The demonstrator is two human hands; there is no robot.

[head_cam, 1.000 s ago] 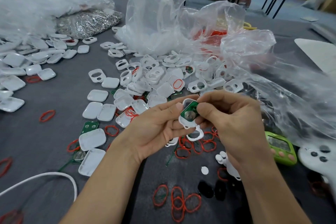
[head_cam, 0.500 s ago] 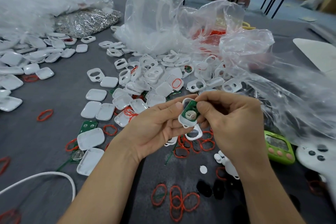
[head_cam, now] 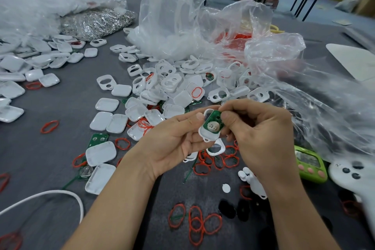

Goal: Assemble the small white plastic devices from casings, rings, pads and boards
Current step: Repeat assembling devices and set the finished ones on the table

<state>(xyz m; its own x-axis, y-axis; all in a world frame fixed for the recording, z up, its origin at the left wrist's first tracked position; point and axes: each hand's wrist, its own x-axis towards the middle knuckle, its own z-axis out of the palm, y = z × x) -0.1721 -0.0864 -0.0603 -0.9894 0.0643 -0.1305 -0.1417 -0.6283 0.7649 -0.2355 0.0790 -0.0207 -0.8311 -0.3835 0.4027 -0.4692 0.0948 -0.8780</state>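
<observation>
Hands: left hand (head_cam: pixel 176 138) grips white casing (head_cam: pixel 206 136), right hand (head_cam: pixel 259 134) pinches green board (head_cam: pixel 213 122) at casing's 1 o'clock | Position: held above bench (head_cam: pixel 50 148) | Change: board lies flatter than a second ago | Assessment: seating nearly complete.

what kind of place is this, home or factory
Most likely a small assembly workshop: loose white plastic casings heaped on the grey table, clear plastic bulk bags of parts, scattered red rubber rings. The left hand holds one white casing; the right hand pinches a green circuit board in it.
</observation>
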